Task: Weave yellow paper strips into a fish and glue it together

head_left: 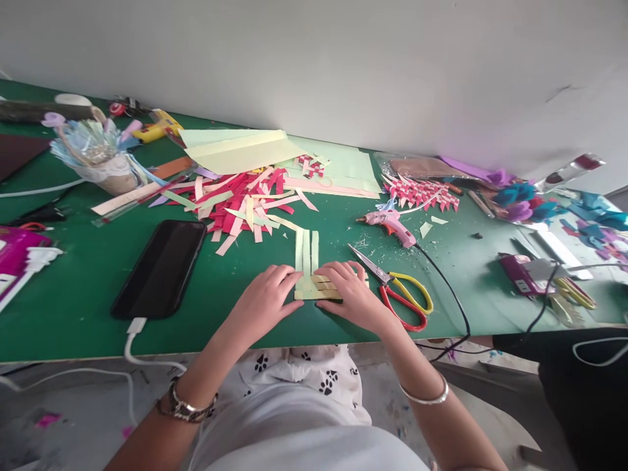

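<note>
Both hands rest on pale yellow paper strips [308, 275] woven together near the front edge of the green table [88, 288]. The left hand [267, 297] lies flat with fingers spread, pressing the left side of the strips. The right hand [349, 292] has its fingers curled, pinching the folded ends. Scissors [397, 288] with yellow and red handles lie just beside the right hand. A black phone [161, 267] lies to the left. No writing is readable.
</note>
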A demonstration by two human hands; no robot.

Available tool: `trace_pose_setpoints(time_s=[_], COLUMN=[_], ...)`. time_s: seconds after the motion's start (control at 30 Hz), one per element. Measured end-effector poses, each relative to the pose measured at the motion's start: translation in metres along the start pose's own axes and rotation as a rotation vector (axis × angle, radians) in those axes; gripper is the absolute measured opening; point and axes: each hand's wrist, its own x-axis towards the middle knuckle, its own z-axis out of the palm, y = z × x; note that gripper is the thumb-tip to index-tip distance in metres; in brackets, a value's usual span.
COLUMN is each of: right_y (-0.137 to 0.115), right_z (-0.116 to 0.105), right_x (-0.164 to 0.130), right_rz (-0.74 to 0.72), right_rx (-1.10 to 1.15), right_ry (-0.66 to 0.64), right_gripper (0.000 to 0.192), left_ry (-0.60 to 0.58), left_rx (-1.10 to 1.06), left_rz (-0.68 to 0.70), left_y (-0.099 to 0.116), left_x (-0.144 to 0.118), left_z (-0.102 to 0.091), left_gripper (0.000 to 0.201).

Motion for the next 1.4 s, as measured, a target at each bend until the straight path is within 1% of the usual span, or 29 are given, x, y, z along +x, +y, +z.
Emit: trace_pose_setpoints(time_s=[0.1, 0.17, 0.37, 0.63, 0.83, 1.07, 1.17, 1.27, 1.4], right_y=[-0.001, -0.002, -0.003, -0.004, -0.006, -0.006, -0.005, -0.006, -0.008], right_z=[0.005, 0.005, 0.001, 0.007, 0.01, 0.01, 0.012, 0.011, 0.005], right_x=[-0.001, 0.0, -0.001, -0.009, -0.01, -0.01, -0.014, -0.018, -0.022], right_rz=[0.025, 0.027, 0.024, 0.084, 0.066, 0.069, 0.103, 0.143, 0.157], right_rx=[0.046, 0.076, 0.099, 0.015, -0.003, 0.039, 0.02, -0.043, -0.09], right_ry=[0.028, 0.024, 0.017, 0.086, 0.086, 0.105, 0.131, 0.147, 0.105], right_gripper=[0.029, 0.027, 0.03, 0.018, 0.018, 0.02, 0.02, 0.019, 0.016], left_ry=[-0.021, -0.032, -0.041, 0.0, -0.024, -0.081, -0.083, -0.044, -0.031], left_rx=[-0.053, -0.078, -0.07, -0.102, -0.124, -0.171, -0.125, -0.025, 0.071], left_rz=[0.016, 0.025, 0.043, 0.086, 0.072, 0.063, 0.075, 0.088, 0.079], left_y=[0.0, 0.0, -0.002, -0.007, -0.009, -0.014, -0.013, -0.007, 0.0], left_x=[0.002, 0.003, 0.002, 0.001, 0.003, -0.001, -0.002, 0.001, 0.005], left_z=[-0.002, -0.005, -0.007, -0.003, -0.001, -0.009, -0.011, -0.009, -0.004], left_gripper=[0.032, 0.03, 0.026, 0.022, 0.01, 0.012, 0.018, 0.027, 0.023])
